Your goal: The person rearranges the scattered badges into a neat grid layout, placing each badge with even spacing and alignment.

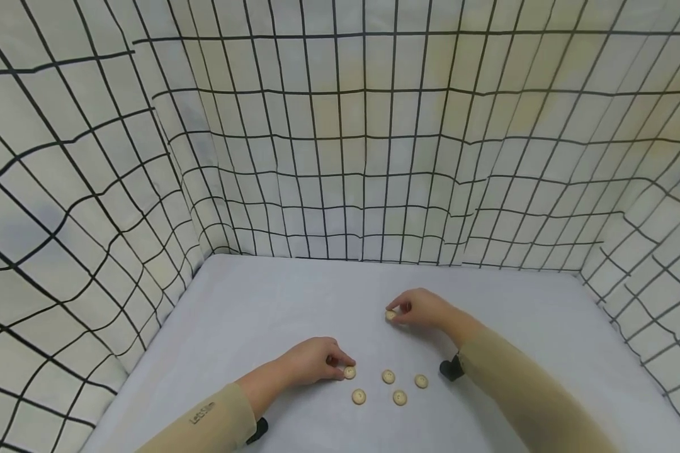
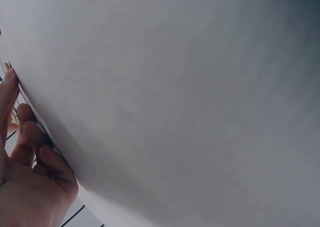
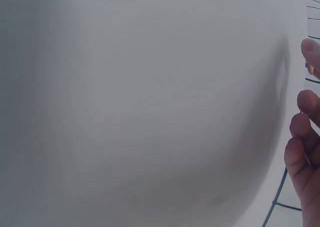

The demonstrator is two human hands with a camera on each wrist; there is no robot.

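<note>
Pale grey cloth covers the table (image 1: 294,302), and on it I see my right hand (image 1: 422,308) pinching one wooden button (image 1: 390,315) at the far centre, while my left hand (image 1: 311,360) pinches another button (image 1: 349,372) beside four loose buttons (image 1: 388,377). Each disc looks light, stiff and thin, so I judge an edge pinch between thumb and fingertip best.

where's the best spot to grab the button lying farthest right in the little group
Pinch that button by its rim, coming straight down from above. It lies flat on the table, apart from its neighbours, so fingertips fit on opposite edges. The right hand is probably the handier one.
</note>
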